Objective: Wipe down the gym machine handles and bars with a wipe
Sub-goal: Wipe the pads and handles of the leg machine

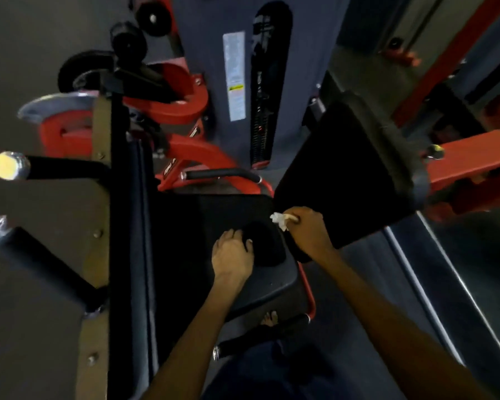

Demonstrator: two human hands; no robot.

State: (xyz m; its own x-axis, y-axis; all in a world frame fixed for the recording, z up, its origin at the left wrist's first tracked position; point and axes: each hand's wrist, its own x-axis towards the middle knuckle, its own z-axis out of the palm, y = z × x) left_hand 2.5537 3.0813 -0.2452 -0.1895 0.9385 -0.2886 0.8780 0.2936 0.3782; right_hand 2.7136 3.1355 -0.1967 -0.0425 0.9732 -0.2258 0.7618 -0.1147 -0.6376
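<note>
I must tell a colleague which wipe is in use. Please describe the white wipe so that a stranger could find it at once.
Start at the large black back pad on the right of the red machine. At its lower left edge is the right hand, whose grip pinches the wipe. It is the only small, crumpled white thing among black pads.

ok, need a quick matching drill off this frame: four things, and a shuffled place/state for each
Things:
1. wipe
2. left hand
3. handle with the bright round end cap
4. white label

Places/states:
A. sticks out at the far left of the view
B. bunched in the right hand
C. on the grey upright panel, beside the dark slot
D. grips a black rounded part on the seat pad

Pairs: 1-B, 2-D, 3-A, 4-C
</note>
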